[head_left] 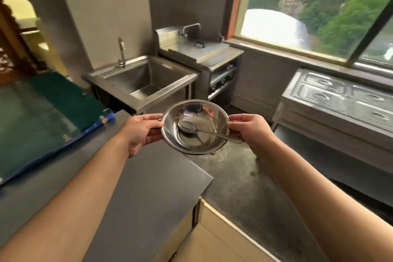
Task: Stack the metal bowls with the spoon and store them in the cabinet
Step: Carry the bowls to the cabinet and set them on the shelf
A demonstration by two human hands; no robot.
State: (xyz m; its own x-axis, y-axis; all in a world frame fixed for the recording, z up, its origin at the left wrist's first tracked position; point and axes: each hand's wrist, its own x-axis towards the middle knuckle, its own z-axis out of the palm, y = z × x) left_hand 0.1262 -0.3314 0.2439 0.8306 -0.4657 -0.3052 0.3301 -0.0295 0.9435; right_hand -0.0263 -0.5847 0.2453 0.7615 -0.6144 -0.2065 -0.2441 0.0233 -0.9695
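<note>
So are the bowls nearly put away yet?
Partly. Stacking looks done: the spoon lies inside the bowls. Right now the left hand and right hand hold them by the rim, up over the counter. Left to do: put them in the cabinet, which I can't see open here.

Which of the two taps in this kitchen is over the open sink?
The tall thin tap at the left, behind the open sink. The other tap sits over the lidded unit.
</note>
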